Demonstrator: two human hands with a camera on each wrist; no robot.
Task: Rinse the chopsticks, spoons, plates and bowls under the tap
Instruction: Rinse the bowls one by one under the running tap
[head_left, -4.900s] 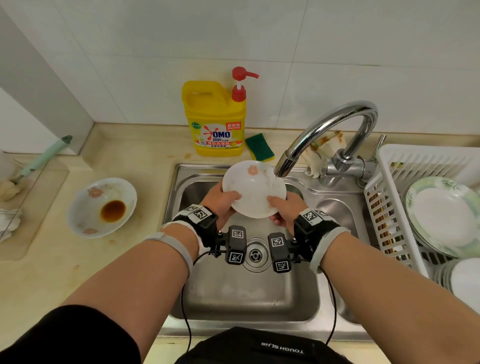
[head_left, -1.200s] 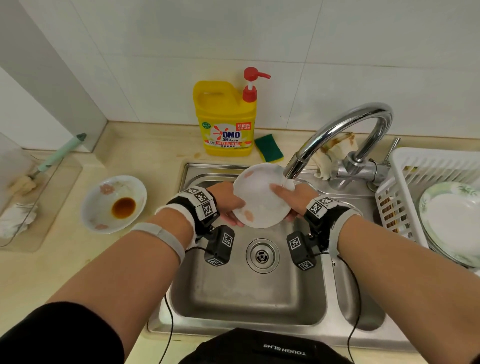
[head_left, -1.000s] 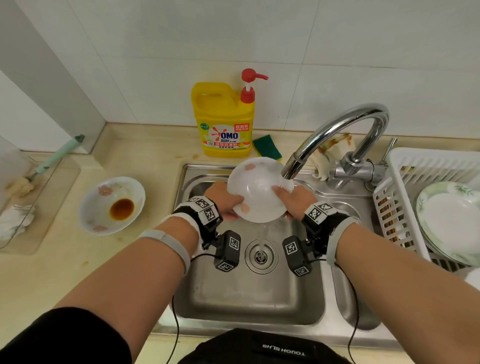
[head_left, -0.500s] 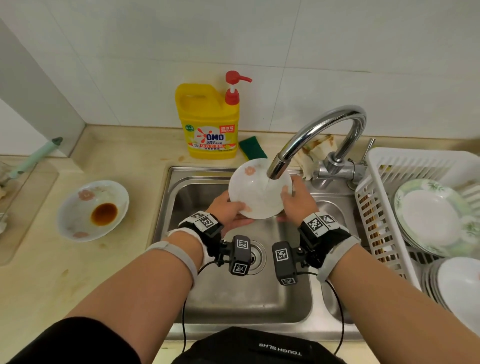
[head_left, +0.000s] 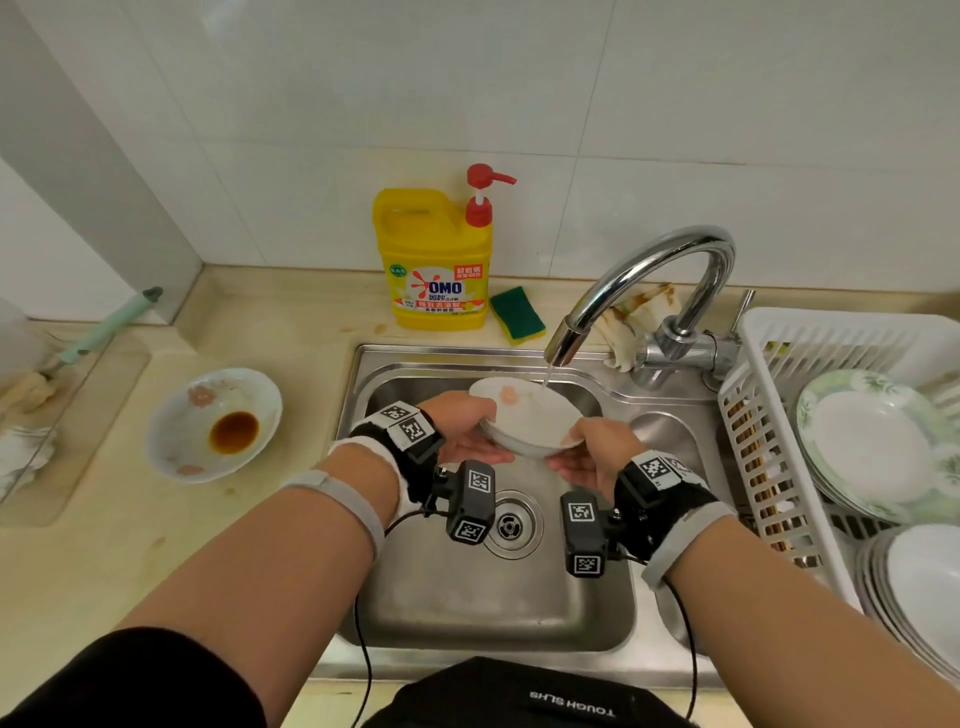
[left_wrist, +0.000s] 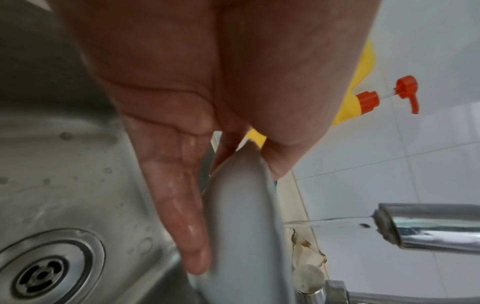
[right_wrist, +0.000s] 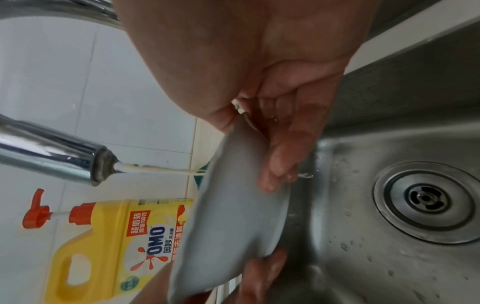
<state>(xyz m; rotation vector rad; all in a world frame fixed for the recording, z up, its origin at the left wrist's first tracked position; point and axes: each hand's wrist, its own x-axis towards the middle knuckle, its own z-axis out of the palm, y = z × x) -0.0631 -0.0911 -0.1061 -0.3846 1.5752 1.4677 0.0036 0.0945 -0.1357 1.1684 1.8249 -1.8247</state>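
The left hand and right hand gripped opposite rims of a bowl, thumbs on top, fingers beneath. It sat level above the sink, with water from the tap striking its far side.

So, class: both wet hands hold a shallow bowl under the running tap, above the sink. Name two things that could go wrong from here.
1. The left hand and right hand grip the bowl only at its edges with wet fingers; it might slip into the sink.
2. The stream from the tap lands near the bowl's far rim, so water may splash out.
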